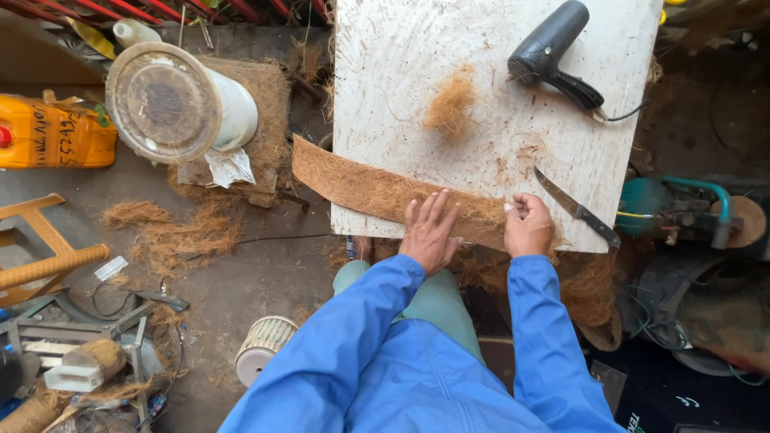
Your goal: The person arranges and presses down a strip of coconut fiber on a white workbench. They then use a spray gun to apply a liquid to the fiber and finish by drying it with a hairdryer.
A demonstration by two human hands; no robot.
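1. Left hand (429, 232): laid flat, fingers spread and extended, palm down on the strip of coconut-fibre matting (377, 191); the grip is wide and closes on nothing, only pressing.
2. Right hand (528, 226): curled into a loose fist at the right end of the same strip, fingertips pinched on its edge; a narrow grip holding the fibre.
3. Strip of matting: long, brown, slightly curved; it lies along the near edge of the worktop (401, 64), its left end overhanging the corner into the air, its right end under the two hands.
4. Knife (579, 210): dark handle, blade pointing away and to the left, lying on the worktop just beside the right hand, not touching it.
5. Loose tuft of fibre (451, 103): resting near the middle of the white, scratched worktop, well apart from the hands.
6. Black hair dryer (552, 52): lying at the far right of the worktop, cord trailing off the edge.
7. Blue sleeves (545, 321): both arms reach forward from the body.
8. Floor, left: a white bucket with a clear lid (164, 103), a yellow canister (52, 132), scattered fibre (172, 232), a small ribbed spool (263, 345).
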